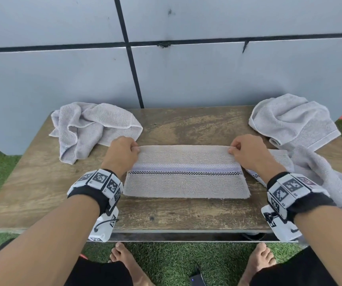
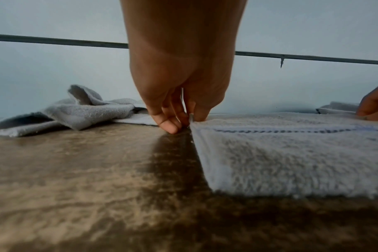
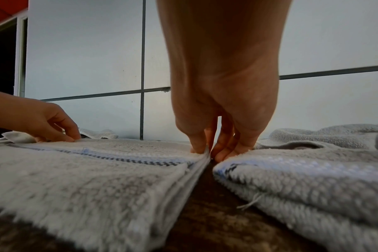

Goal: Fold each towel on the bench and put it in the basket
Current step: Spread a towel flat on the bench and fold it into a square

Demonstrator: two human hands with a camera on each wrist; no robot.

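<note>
A grey towel (image 1: 186,174) with a lilac band and a black checked stripe lies folded flat in the middle of the wooden bench (image 1: 186,211). My left hand (image 1: 122,151) pinches its far left corner (image 2: 192,119). My right hand (image 1: 246,150) pinches the far right corner (image 3: 206,150). Both corners sit low, close to the bench top. In the left wrist view the towel (image 2: 291,153) stretches to the right of my left hand (image 2: 179,117). In the right wrist view my right hand (image 3: 214,146) holds several layered edges. No basket is in view.
A crumpled grey towel (image 1: 91,126) lies at the bench's back left. Another crumpled towel (image 1: 294,120) sits at the back right, and a third (image 1: 319,172) drapes over the right edge beside my right wrist. A grey panelled wall (image 1: 186,69) stands behind; artificial grass (image 1: 176,263) lies below.
</note>
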